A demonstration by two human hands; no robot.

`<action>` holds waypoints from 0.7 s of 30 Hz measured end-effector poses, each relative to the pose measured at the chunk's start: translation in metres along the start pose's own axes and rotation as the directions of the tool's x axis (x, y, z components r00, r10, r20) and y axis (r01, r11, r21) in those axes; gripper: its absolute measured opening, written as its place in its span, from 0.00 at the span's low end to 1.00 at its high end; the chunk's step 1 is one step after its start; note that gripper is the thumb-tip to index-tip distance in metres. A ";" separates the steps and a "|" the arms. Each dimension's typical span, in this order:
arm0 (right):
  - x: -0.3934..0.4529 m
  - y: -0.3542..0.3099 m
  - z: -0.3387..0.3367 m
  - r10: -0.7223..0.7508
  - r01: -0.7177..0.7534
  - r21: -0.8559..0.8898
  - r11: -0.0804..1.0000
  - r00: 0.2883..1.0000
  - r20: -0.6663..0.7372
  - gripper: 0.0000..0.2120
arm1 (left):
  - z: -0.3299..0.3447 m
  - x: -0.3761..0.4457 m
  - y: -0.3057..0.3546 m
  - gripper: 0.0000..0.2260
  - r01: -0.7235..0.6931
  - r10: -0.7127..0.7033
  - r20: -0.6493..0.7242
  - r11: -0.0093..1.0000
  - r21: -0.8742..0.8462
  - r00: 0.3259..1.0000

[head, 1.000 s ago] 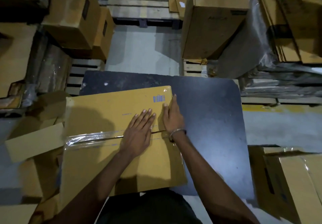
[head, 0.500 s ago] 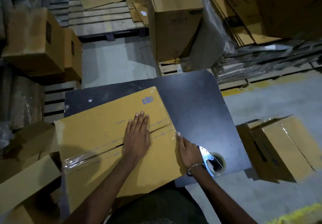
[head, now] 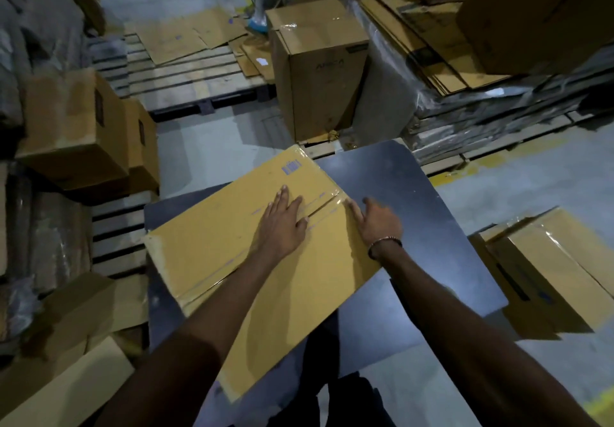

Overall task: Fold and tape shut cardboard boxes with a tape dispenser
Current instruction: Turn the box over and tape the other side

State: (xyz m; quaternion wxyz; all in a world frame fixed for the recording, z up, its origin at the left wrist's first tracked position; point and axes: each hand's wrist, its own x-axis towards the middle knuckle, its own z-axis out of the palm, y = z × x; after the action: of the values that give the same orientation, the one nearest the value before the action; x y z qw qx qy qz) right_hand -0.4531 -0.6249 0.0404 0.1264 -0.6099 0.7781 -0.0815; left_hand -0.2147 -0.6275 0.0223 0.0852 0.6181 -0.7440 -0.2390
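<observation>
Tape along the centre seam of the cardboard box (head: 265,260), which lies on the dark bench (head: 415,227), bonds best if the left hand (head: 282,227), flat and holding nothing, presses while the open right hand (head: 378,220) smooths the end over the edge.

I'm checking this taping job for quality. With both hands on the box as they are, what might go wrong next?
The box overhangs the dark table at its near corner, so pressing there may tip it. The left hand lies flat beside the taped seam; the right hand presses its end, where the tape looks wrinkled and may lift.
</observation>
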 end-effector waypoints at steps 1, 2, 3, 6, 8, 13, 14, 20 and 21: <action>-0.015 -0.003 0.005 -0.001 0.001 0.006 1.000 0.997 -0.082 0.28 | 0.004 -0.014 -0.003 0.25 -0.001 0.002 -0.040 1.000 0.022 0.999; -0.036 -0.005 0.013 0.004 -0.005 -0.011 1.000 0.989 -0.150 0.25 | 0.009 -0.033 -0.007 0.25 0.003 0.001 -0.089 0.999 0.047 0.996; -0.060 -0.007 0.021 0.020 -0.028 -0.036 0.999 0.981 -0.190 0.25 | 0.014 -0.053 -0.012 0.25 0.016 -0.006 -0.137 0.997 0.071 0.991; -0.114 -0.010 0.045 0.105 -0.106 -0.015 0.994 0.992 -0.067 0.33 | 0.024 -0.115 -0.028 0.26 0.094 -0.062 -0.229 0.986 0.135 0.971; -0.118 -0.007 0.053 0.106 -0.105 0.051 0.993 0.994 -0.024 0.36 | 0.028 -0.146 -0.034 0.26 0.118 -0.075 -0.245 0.979 0.164 0.967; -0.077 0.002 0.046 -0.006 0.007 0.124 0.992 1.000 -0.011 0.34 | 0.040 -0.171 -0.020 0.27 0.186 -0.128 -0.255 0.958 0.217 0.958; -0.065 0.006 0.044 -0.040 0.038 0.135 0.990 0.999 0.013 0.34 | 0.041 -0.167 -0.012 0.27 0.215 -0.154 -0.268 0.953 0.214 0.951; -0.040 0.041 0.019 -0.103 0.053 0.472 0.880 0.991 0.081 0.30 | 0.054 -0.145 0.026 0.28 0.300 -0.227 -0.297 0.926 0.229 0.928; -0.055 0.049 0.018 -0.055 0.024 0.547 0.837 0.998 0.040 0.29 | 0.056 -0.146 0.028 0.28 0.301 -0.228 -0.292 0.925 0.234 0.929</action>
State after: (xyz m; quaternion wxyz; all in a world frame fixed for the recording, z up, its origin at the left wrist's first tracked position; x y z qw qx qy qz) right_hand -0.4813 -0.5592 0.0152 0.3142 -0.5665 0.7062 -0.2859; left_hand -0.2310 -0.4701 0.0110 0.0621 0.7452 -0.6613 -0.0598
